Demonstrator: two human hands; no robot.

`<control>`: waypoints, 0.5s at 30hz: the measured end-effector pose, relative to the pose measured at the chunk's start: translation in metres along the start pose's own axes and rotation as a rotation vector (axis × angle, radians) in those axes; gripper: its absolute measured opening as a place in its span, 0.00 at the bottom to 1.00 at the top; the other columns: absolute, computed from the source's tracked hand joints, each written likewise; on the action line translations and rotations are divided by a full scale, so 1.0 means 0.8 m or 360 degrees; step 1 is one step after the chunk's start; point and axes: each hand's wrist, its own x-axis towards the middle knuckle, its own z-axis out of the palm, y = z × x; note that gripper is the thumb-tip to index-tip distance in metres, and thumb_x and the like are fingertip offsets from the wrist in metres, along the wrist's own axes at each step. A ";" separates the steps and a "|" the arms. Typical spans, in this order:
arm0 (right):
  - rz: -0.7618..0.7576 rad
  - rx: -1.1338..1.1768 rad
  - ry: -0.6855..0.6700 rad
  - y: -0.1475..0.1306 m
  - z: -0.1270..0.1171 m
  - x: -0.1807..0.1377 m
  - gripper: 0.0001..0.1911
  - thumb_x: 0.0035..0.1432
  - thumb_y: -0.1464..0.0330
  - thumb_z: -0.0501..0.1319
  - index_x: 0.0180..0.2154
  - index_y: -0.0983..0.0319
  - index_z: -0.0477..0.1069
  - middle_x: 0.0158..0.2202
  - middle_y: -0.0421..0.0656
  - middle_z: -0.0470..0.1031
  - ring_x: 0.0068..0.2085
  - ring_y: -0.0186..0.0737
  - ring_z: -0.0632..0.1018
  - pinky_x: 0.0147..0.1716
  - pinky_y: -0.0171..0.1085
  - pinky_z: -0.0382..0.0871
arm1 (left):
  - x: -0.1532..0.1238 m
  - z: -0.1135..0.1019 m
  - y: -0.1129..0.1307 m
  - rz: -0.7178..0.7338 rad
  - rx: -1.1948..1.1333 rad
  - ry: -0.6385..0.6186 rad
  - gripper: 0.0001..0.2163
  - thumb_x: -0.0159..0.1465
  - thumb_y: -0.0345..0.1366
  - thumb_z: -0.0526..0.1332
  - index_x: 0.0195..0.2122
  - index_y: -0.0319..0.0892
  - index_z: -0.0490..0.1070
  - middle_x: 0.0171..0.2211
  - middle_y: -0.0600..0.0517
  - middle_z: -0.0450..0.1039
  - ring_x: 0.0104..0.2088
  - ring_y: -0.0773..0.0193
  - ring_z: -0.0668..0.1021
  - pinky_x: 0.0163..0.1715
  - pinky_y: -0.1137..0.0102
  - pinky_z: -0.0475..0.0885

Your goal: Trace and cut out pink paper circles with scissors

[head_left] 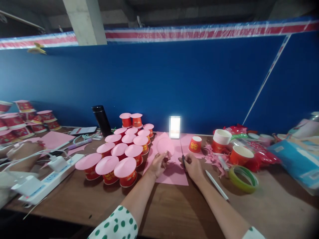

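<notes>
My left hand (159,163) is closed on a round pink paper disc (165,146), holding it up over a pink paper sheet (174,174) on the brown table. My right hand (192,166) grips scissors (182,156), blades pointing up beside the disc. Left of my hands stand several red paper cups with pink paper lids (126,171), grouped closely. A single open red cup (195,144) stands just behind my right hand.
A stack of white-rimmed cups (220,140), another red cup (239,154), pink paper scraps, a green tape roll (243,178) and a white pen (216,184) lie right. A black flask (101,120), power strip (47,177), lit phone (174,126) and more lidded cups (25,116) sit left and behind.
</notes>
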 end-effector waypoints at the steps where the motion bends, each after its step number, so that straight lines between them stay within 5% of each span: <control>1: -0.0003 -0.0001 -0.0006 -0.002 0.000 -0.001 0.19 0.44 0.54 0.62 0.20 0.60 0.57 0.15 0.36 0.64 0.18 0.33 0.67 0.17 0.30 0.57 | -0.001 0.001 0.000 0.0003 0.0015 -0.0020 0.09 0.50 0.35 0.66 0.24 0.36 0.68 0.19 0.54 0.68 0.19 0.74 0.71 0.16 0.80 0.60; 8: 0.0162 0.0279 -0.0117 -0.013 0.006 -0.005 0.19 0.42 0.54 0.63 0.24 0.60 0.57 0.17 0.36 0.67 0.14 0.29 0.62 0.12 0.29 0.54 | -0.005 0.004 -0.005 -0.0018 0.0011 -0.0069 0.07 0.51 0.35 0.65 0.28 0.37 0.70 0.26 0.50 0.73 0.26 0.66 0.75 0.25 0.74 0.69; 15: 0.0275 0.0543 -0.0345 -0.017 0.012 -0.011 0.21 0.40 0.55 0.65 0.21 0.60 0.55 0.16 0.35 0.67 0.16 0.31 0.67 0.13 0.29 0.56 | -0.008 0.006 -0.010 -0.0029 0.0120 -0.0195 0.07 0.50 0.35 0.66 0.25 0.35 0.71 0.17 0.53 0.69 0.19 0.70 0.73 0.21 0.77 0.66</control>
